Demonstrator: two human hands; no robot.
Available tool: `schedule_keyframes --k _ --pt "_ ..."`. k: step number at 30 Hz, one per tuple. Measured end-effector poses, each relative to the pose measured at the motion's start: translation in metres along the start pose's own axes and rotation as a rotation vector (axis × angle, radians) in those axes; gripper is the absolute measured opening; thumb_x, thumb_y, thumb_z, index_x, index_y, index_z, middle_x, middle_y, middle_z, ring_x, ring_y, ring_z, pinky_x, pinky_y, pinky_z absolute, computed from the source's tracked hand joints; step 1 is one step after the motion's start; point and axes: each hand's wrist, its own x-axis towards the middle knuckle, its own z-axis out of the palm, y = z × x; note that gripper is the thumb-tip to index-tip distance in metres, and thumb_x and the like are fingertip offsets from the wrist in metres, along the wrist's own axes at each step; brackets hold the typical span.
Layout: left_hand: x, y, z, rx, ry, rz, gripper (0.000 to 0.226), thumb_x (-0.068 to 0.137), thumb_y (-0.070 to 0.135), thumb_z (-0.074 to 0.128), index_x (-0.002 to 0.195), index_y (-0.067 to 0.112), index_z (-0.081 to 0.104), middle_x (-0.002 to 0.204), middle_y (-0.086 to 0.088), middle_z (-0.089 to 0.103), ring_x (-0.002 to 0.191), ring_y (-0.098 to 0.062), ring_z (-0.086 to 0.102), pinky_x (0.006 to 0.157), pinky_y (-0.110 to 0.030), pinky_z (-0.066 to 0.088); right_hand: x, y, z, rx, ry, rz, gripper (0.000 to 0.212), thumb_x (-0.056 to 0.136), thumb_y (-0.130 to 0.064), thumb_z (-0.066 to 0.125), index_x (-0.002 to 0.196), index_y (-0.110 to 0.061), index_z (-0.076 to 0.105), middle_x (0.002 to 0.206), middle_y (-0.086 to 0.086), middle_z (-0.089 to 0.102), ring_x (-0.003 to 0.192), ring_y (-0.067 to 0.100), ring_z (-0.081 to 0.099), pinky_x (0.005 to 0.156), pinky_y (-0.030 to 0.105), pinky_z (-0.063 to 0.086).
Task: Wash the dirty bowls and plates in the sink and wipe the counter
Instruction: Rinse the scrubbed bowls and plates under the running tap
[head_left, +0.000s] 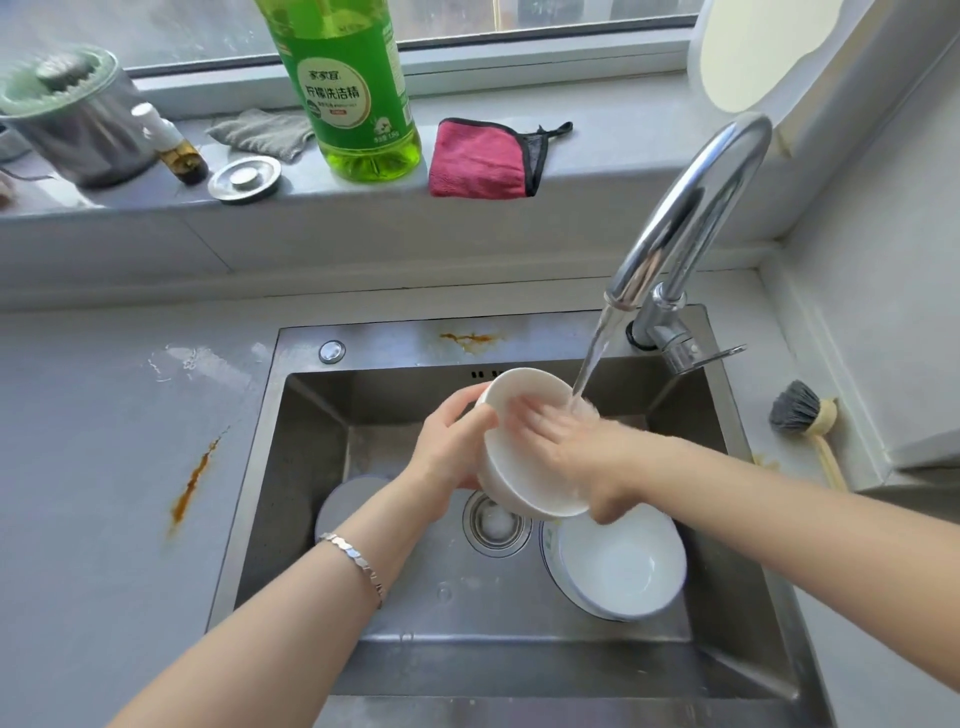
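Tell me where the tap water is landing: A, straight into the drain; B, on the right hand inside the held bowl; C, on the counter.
B: the stream from the faucet meets the right hand inside the white bowl gripped by the left hand.

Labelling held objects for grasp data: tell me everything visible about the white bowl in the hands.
The white bowl is plain, glossy and ceramic-looking, with a round rim. It is tilted on its side, opening towards the right, and held above the sink basin. The left hand grips its rim and outer wall. The right hand, motion-blurred, lies inside it with fingers spread on the inner surface. The tap's water stream lands at its upper right rim.
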Motion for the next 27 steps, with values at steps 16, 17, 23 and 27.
schedule_keyframes --k 16,17,23,27 --pt "-0.025 0.002 -0.042 1.195 0.324 0.347 0.064 0.073 0.045 0.065 0.132 0.047 0.042 0.097 0.0 0.034 0.096 -0.021 0.039 0.07 -0.028 0.035 -0.045 -0.026 0.047 0.135 0.03 -0.008 0.045 0.095 -0.018 0.038 0.14 -0.02 0.038 0.15 -0.007 0.033 0.144 0.011 0.011 0.116 0.029 -0.001" --pt "-0.027 -0.001 -0.045 1.275 0.33 0.403 0.066 0.071 0.044 0.067 0.133 0.043 0.043 0.097 -0.001 0.032 0.096 -0.023 0.039 0.067 -0.028 0.035 -0.045 -0.024 0.049 0.119 0.023 0.018 0.045 0.095 -0.018 0.038 0.14 -0.019 0.039 0.149 -0.006 0.033 0.144 0.012 0.011 0.116 0.03 0.0" --pt "-0.026 -0.003 -0.048 0.931 0.371 0.217 0.053 0.072 0.043 0.064 0.123 0.048 0.048 0.098 -0.001 0.043 0.094 -0.021 0.047 0.071 -0.031 0.041 -0.046 -0.023 0.038 0.228 0.115 0.085 0.057 0.096 -0.017 0.04 0.148 -0.016 0.017 0.157 -0.001 0.012 0.144 0.009 0.007 0.112 0.017 -0.002" --pt "-0.018 -0.009 -0.018 0.163 0.266 0.108 0.038 0.064 0.036 0.061 0.102 0.036 0.06 0.079 -0.001 0.062 0.073 -0.019 0.06 0.067 -0.033 0.05 -0.039 -0.052 0.018 0.722 0.262 -0.044 0.075 0.089 -0.012 0.053 0.147 -0.026 0.007 0.151 -0.02 0.008 0.138 -0.006 0.01 0.106 0.002 0.002"
